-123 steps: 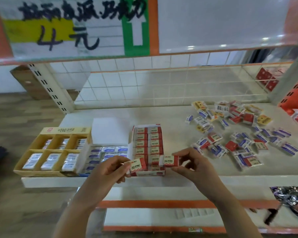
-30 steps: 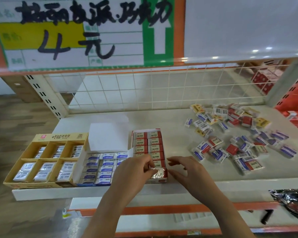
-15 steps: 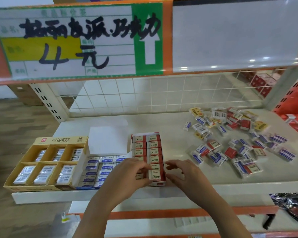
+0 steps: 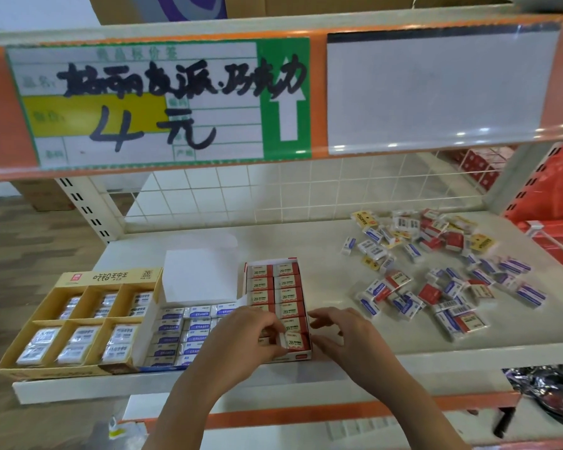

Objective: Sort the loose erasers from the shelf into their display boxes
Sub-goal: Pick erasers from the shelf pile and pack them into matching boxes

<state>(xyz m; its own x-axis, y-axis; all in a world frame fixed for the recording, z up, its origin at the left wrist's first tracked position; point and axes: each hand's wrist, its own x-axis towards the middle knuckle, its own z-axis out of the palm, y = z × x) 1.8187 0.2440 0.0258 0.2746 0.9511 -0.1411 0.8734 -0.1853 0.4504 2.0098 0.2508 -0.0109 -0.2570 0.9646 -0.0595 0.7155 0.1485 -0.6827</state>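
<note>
Fingers (image 4: 275,326) of the left hand (image 4: 241,345) are curled together at the near end of the red display box (image 4: 273,306), tips pressed on a red-and-white eraser (image 4: 294,341) in the box's nearest row, right column. Whether they pinch it or only push on it, cannot tell. Right hand (image 4: 348,339) hovers just beside the box's right wall, fingers loosely bent and apart, holding nothing; its fingertips sit close to the box edge, contact unclear.

Head view, only view. Red box lies lengthwise on the white shelf (image 4: 306,245), two columns of erasers, rows filled from far end to near. Its near end is just inside the shelf's front lip. To its left, touching, the blue display box (image 4: 182,329) with white-and-blue erasers, lid flap (image 4: 197,280) standing up. Further left, the yellow display box (image 4: 75,319), six compartments, wrapped erasers in each; its left corner reaches the shelf's end.

Loose erasers (image 4: 436,264), red, blue and yellow mixed, are scattered over the right half of the shelf, well apart from the boxes. Bare shelf between the red box and the pile, and behind the boxes up to the wire grid back (image 4: 273,196). Price sign (image 4: 163,102) hangs on the upper shelf's edge, overhead.
</note>
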